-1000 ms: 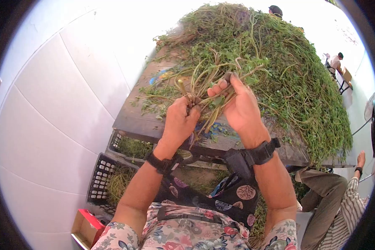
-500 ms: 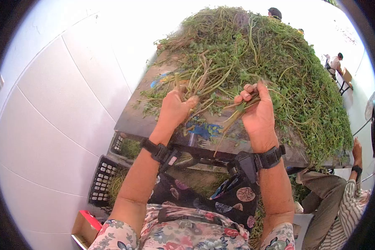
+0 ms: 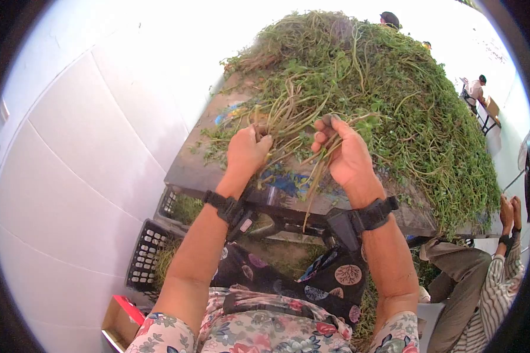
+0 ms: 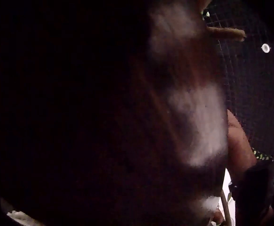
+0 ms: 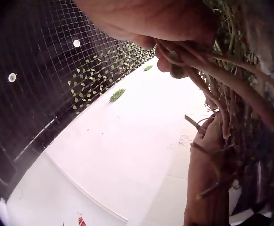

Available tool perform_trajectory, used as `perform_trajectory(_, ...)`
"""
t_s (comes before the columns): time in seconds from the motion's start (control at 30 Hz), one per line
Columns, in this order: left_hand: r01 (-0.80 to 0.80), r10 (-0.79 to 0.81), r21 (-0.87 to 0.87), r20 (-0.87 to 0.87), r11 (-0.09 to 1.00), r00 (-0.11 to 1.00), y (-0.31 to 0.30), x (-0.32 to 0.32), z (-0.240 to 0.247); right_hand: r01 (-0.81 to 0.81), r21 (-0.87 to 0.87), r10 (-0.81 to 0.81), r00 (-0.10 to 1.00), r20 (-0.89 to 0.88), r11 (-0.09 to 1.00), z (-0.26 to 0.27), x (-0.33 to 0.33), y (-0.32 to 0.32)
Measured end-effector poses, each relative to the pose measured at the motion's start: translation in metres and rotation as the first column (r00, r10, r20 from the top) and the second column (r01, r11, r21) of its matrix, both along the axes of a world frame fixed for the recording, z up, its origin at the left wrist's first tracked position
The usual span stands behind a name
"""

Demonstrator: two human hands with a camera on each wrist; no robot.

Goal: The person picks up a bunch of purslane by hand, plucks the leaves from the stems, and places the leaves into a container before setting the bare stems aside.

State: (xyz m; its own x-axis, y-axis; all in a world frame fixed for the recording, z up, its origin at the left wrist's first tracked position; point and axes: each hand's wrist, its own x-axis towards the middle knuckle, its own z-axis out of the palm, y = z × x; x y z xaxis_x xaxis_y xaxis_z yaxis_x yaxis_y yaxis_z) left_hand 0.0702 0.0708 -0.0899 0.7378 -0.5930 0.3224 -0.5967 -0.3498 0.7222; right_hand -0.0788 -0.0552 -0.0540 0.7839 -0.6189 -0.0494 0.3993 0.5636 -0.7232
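Observation:
Over the near left part of the table, the left hand (image 3: 247, 150) curls its fingers round stems (image 3: 284, 112) that fan up and to the right. To its right, the right hand (image 3: 348, 154) pinches a few thin stems (image 3: 319, 170), their ends hanging down past the palm. A large heap of green plants (image 3: 406, 106) lies just beyond both hands. In the right wrist view the right hand (image 5: 160, 21) grips several brownish stems (image 5: 212, 75), and the left hand (image 5: 207, 174) shows below. The left wrist view is mostly dark and blurred.
The table edge (image 3: 218, 191) runs in front of the body. Black crates (image 3: 144, 256) with plants stand below on the left, beside a red box (image 3: 123, 317). A person in a striped sleeve (image 3: 494, 300) sits at the right; another person (image 3: 474, 91) is farther back.
The right hand moved right, away from the left hand, then partly back toward it, with stems in its grip. The left hand shifted slightly left. The neighbour's hands moved at the right.

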Motion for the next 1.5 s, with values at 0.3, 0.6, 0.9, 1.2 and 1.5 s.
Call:
perform_trajectory(0.3,0.13,-0.208,-0.487,-0.108,0.864,0.972,0.006,-0.015,-0.006,-0.046,-0.036,0.043,0.996,-0.072,0.998,0.005,0.013,0.0)
perform_trajectory(0.6,0.246,-0.338,-0.44,-0.143,0.864,0.93,0.009,-0.022,0.005,-0.042,-0.197,0.04,0.999,-0.017,0.979,0.008,0.024,-0.005)
perform_trajectory(0.9,0.187,-0.27,-0.409,-0.154,0.893,0.951,0.007,-0.023,0.006,-0.083,-0.655,0.031,0.995,-0.091,0.751,0.013,0.016,0.027)
perform_trajectory(1.2,0.012,-0.438,-0.704,-0.428,0.71,0.79,0.006,-0.014,-0.007,-0.036,-0.238,0.046,0.998,0.035,0.971,0.006,0.021,0.038)
perform_trajectory(1.5,-0.31,-0.494,-0.744,-0.639,0.591,0.59,0.003,-0.009,0.003,-0.058,-0.4,0.045,0.998,-0.042,0.915,0.017,0.016,0.085)
